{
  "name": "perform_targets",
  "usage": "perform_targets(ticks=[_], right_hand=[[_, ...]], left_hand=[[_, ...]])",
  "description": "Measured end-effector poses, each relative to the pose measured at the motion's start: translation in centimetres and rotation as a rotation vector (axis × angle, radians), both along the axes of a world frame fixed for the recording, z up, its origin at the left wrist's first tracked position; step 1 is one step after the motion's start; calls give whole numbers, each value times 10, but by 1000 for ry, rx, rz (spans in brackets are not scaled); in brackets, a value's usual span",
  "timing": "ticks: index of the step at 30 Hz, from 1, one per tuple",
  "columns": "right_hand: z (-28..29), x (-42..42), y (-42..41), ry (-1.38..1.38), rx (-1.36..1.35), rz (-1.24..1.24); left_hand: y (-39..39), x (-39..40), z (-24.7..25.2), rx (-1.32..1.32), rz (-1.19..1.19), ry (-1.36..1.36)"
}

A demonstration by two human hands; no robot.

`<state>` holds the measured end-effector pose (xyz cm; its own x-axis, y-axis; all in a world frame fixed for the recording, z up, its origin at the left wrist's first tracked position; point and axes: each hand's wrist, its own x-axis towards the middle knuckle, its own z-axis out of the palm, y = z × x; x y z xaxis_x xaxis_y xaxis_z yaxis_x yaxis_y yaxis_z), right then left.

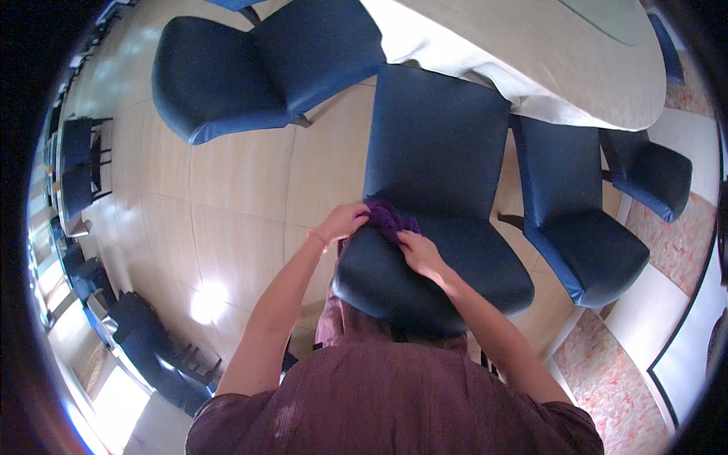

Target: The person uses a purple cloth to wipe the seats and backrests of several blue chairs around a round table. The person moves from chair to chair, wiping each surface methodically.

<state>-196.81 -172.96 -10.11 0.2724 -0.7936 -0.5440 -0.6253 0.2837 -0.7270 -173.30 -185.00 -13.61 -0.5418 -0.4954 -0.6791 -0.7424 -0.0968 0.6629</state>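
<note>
A dark blue upholstered chair [438, 142] with a smooth, leather-like cover stands right before me. Bunched on it, close to the left side where one padded part meets the other, is a purple cloth [387, 219]. My left hand [345, 220] grips the cloth's left end at the chair's edge. The lower right part of the cloth is pinched in the fingers of my right hand [421, 253], just above the padded surface. A pinkish band circles my left wrist.
Matching chairs stand to the left [222, 74] and right [574, 216]. Beyond them is a table with a pale tablecloth [546, 62] and a glass top piece [617, 20]. Tiled floor [244, 170] stretches left towards more tables and chairs. A patterned wall panel [608, 364] lies at right.
</note>
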Motion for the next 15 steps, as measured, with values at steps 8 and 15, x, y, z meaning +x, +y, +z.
perform_targets(ticks=[8, 15], right_hand=[[138, 29, 57, 31, -171, 20], [77, 74, 10, 69, -277, -48]], left_hand=[[44, 61, 181, 160, 211, 143], [97, 42, 69, 299, 577, 461]])
